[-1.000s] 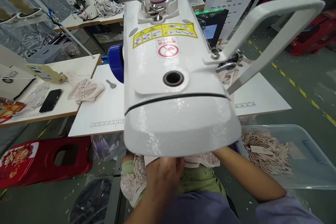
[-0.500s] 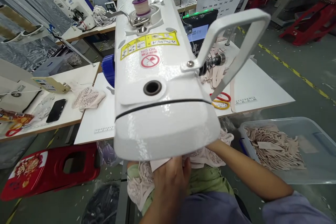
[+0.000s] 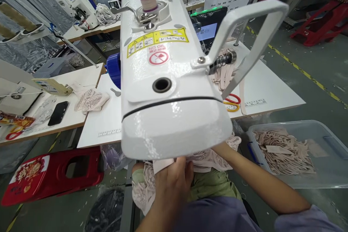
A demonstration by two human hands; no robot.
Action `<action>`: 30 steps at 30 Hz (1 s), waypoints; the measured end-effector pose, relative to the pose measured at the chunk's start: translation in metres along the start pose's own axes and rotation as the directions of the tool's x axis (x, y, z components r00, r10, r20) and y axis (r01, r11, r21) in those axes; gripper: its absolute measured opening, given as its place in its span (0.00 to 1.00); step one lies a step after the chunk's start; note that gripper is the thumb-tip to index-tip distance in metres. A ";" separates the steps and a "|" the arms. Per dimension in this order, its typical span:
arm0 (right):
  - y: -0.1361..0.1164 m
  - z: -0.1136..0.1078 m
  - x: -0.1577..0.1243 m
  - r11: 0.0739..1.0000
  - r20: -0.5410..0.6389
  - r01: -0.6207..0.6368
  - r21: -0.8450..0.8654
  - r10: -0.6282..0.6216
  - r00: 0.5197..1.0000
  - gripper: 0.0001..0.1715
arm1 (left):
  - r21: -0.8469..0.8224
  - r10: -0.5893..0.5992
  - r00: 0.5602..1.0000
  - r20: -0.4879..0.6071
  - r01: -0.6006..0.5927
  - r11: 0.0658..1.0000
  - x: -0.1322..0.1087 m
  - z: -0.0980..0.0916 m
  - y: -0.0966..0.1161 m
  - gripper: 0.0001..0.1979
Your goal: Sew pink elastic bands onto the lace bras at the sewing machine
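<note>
The white head of a sewing machine (image 3: 176, 127) fills the middle of the view and covers the spot where the work lies. Just below its front end, my left hand (image 3: 174, 179) is closed on the edge of a pale pink lace garment (image 3: 148, 181). Part of that lace hangs over my left thigh, and more shows to the right under the machine. My right forearm reaches in from the lower right. Its hand is hidden behind the machine head, close to the lace, so its fingers do not show.
A clear plastic bin (image 3: 323, 152) of beige strips stands at the right. Red and yellow scissors (image 3: 232, 103) lie on the white table (image 3: 272, 87). At the left are a phone (image 3: 58, 113), another lace piece (image 3: 92, 99) and a red stool (image 3: 54, 174). A person sits farther back.
My view has shifted slightly, so the machine head sits a little higher and to the right. My left hand has moved slightly left, still gripping the lace garment.
</note>
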State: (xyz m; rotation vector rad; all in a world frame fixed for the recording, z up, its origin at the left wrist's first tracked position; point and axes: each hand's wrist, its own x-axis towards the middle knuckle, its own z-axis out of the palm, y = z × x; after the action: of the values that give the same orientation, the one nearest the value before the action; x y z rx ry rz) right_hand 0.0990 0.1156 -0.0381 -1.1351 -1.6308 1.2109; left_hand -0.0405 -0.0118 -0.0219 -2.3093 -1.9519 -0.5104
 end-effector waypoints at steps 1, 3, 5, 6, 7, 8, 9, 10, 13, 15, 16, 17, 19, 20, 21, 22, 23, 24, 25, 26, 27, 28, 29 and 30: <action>0.000 0.000 -0.001 1.000 -0.019 -0.008 0.016 0.008 1.000 0.26 | 0.002 -0.007 1.000 0.011 0.007 1.000 -0.002 0.000 -0.002 0.28; 0.001 0.001 -0.003 0.999 -0.038 -0.022 0.044 0.024 0.999 0.25 | 0.014 -0.020 1.000 0.020 0.020 1.000 -0.006 0.002 -0.005 0.29; 0.002 0.002 -0.006 0.997 -0.028 -0.031 0.065 0.033 0.999 0.23 | 0.013 -0.028 1.000 0.004 0.028 1.000 -0.010 0.006 -0.006 0.29; 0.003 0.002 -0.008 0.997 -0.026 -0.034 0.076 0.036 0.999 0.22 | 0.012 -0.038 0.999 -0.025 0.038 0.999 -0.012 0.008 -0.006 0.30; 0.004 0.002 -0.010 0.995 -0.026 -0.037 0.089 0.039 0.999 0.22 | 0.015 -0.043 0.997 -0.069 0.045 0.999 -0.013 0.011 -0.006 0.31; 0.005 0.001 -0.013 0.994 -0.024 -0.044 0.102 0.046 0.999 0.22 | 0.021 -0.052 0.991 -0.120 0.055 0.998 -0.014 0.014 -0.006 0.33; 0.007 0.000 -0.017 0.992 -0.023 -0.055 0.116 0.058 0.998 0.22 | 0.030 -0.060 0.984 -0.169 0.066 0.997 -0.015 0.016 -0.006 0.35; 0.008 -0.002 -0.022 0.989 -0.020 -0.070 0.131 0.073 0.997 0.22 | 0.036 -0.063 0.977 -0.205 0.071 0.997 -0.015 0.018 -0.005 0.38; 0.009 -0.005 -0.042 0.981 0.011 -0.109 0.162 0.109 0.994 0.23 | 0.025 -0.046 0.977 -0.210 0.053 0.998 -0.019 0.022 0.002 0.40; 0.006 -0.006 -0.060 0.987 0.069 -0.106 0.122 0.098 0.993 0.24 | 0.025 -0.025 0.979 -0.201 0.030 0.999 -0.027 0.024 0.016 0.41; 0.003 -0.007 -0.070 0.991 0.106 -0.104 0.089 0.094 0.990 0.25 | 0.024 -0.007 0.979 -0.202 0.012 1.000 -0.033 0.026 0.024 0.41; 0.000 -0.007 -0.079 0.993 0.137 -0.106 0.059 0.097 0.986 0.24 | 0.011 0.002 0.980 -0.197 0.000 1.000 -0.041 0.026 0.033 0.40; -0.006 -0.008 -0.093 0.991 0.160 -0.133 0.032 0.126 0.979 0.23 | -0.097 0.003 0.989 -0.149 -0.017 0.995 -0.056 0.025 0.048 0.39; -0.009 -0.009 -0.098 0.987 0.155 -0.157 0.046 0.148 0.977 0.24 | -0.170 -0.004 0.995 -0.104 -0.014 0.985 -0.063 0.023 0.051 0.38; -0.012 -0.011 -0.102 0.981 0.152 -0.181 0.075 0.168 0.974 0.26 | -0.256 -0.009 0.999 -0.050 -0.004 0.967 -0.068 0.018 0.052 0.36; -0.014 -0.013 -0.105 0.972 0.154 -0.206 0.110 0.188 0.970 0.27 | -0.350 0.005 1.000 0.004 -0.003 0.937 -0.070 0.013 0.049 0.34; -0.016 -0.015 -0.106 0.961 0.167 -0.233 0.149 0.208 0.964 0.28 | -0.437 0.035 0.999 0.034 -0.016 0.899 -0.070 0.005 0.044 0.29; -0.018 -0.017 -0.106 0.946 0.195 -0.263 0.190 0.226 0.954 0.28 | -0.507 0.064 0.998 0.030 -0.040 0.861 -0.067 -0.003 0.038 0.23; -0.020 -0.018 -0.106 0.928 0.238 -0.296 0.228 0.241 0.941 0.29 | -0.553 0.084 0.996 -0.008 -0.074 0.830 -0.063 -0.012 0.031 0.17; -0.022 -0.019 -0.105 0.909 0.295 -0.328 0.257 0.249 0.922 0.29 | -0.575 0.103 0.993 -0.062 -0.120 0.809 -0.058 -0.022 0.025 0.15; -0.023 -0.020 -0.104 0.895 0.366 -0.352 0.274 0.241 0.899 0.28 | -0.561 0.130 0.985 -0.116 -0.173 0.809 -0.052 -0.030 0.019 0.15; -0.025 -0.019 -0.102 0.892 0.456 -0.357 0.276 0.205 0.866 0.28 | -0.512 0.173 0.973 -0.151 -0.227 0.829 -0.045 -0.036 0.014 0.16; -0.026 -0.018 -0.100 0.907 0.549 -0.332 0.259 0.145 0.823 0.27 | -0.459 0.230 0.962 -0.150 -0.273 0.845 -0.039 -0.039 0.010 0.17; -0.026 -0.016 -0.099 0.940 0.625 -0.266 0.213 0.078 0.777 0.25 | -0.421 0.281 0.954 -0.104 -0.298 0.857 -0.034 -0.040 0.006 0.17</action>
State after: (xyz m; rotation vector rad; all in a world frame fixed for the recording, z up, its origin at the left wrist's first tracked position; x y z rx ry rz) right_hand 0.1368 0.0216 -0.0171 -0.7475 -1.7350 2.0286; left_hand -0.0476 -0.0558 0.0065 -2.7599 -1.5452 -1.0371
